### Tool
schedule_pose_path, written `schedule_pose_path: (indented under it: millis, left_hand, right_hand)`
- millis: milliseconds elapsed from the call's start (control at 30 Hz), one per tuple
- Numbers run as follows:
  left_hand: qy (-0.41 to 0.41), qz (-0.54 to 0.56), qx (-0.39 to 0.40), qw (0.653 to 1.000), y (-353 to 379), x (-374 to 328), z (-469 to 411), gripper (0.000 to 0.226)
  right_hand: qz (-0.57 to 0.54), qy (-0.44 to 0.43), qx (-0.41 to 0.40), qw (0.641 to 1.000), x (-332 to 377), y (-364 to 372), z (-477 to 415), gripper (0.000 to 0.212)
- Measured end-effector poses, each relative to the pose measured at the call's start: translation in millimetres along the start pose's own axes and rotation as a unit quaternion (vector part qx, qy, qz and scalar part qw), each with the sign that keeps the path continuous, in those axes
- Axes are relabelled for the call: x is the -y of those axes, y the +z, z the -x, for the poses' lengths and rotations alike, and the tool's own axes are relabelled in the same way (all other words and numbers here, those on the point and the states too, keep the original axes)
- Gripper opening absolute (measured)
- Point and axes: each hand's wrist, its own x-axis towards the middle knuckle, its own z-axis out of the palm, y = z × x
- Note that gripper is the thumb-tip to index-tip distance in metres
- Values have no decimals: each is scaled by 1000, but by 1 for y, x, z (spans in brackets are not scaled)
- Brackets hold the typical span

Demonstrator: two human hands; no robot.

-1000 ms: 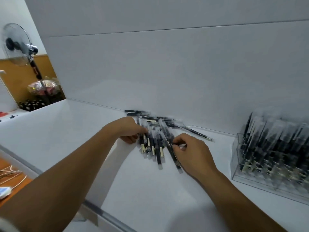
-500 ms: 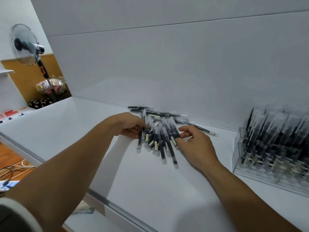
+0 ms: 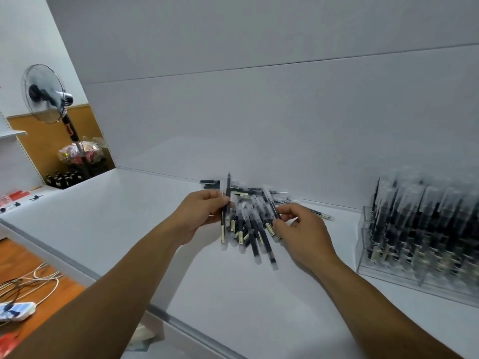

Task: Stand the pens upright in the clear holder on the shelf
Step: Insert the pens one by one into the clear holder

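My left hand [image 3: 204,213]: gripping two pens [image 3: 222,233].
My right hand [image 3: 302,226]: pinching pens in the pile [image 3: 255,234].
Tip: I'd align ends first.

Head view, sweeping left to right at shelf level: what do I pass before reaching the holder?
Standing fan → left hand, pinching a pen → loose pens lying on the shelf → right hand → clear holder, which has pens standing in it.

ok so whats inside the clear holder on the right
The clear holder holds many black pens standing roughly upright. Motion blur and the front rows hide those behind; its right end runs out of frame.
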Motion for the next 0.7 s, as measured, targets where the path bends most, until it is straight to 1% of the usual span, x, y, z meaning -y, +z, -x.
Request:
schedule_pose_path:
  millis: [167, 267, 333, 433, 600, 700]
  left_hand:
    - [82, 58, -2, 995, 21, -12, 26, 15]
    - [114, 84, 5, 990, 43, -22, 43, 15]
    - [123, 105, 8, 987, 57, -28, 52, 17]
    - [134, 112, 31, 984, 80, -33, 64, 19]
    - [151, 118, 85, 978, 126, -26, 80, 16]
    - [163, 129, 109, 972, 153, -22, 86, 21]
  right_hand:
    - [-94, 1, -29, 995, 26, 0, 8, 8]
    - [-70, -21, -23, 997, 40, -13, 17, 8]
    - [-53, -40, -21, 998, 44, -27, 25, 11]
    - [-33, -56, -34, 997, 41, -53, 41, 9]
    - [-32, -65, -77, 994, 25, -111, 68, 12]
    - [-40, -49, -126, 990, 14, -148, 79, 15]
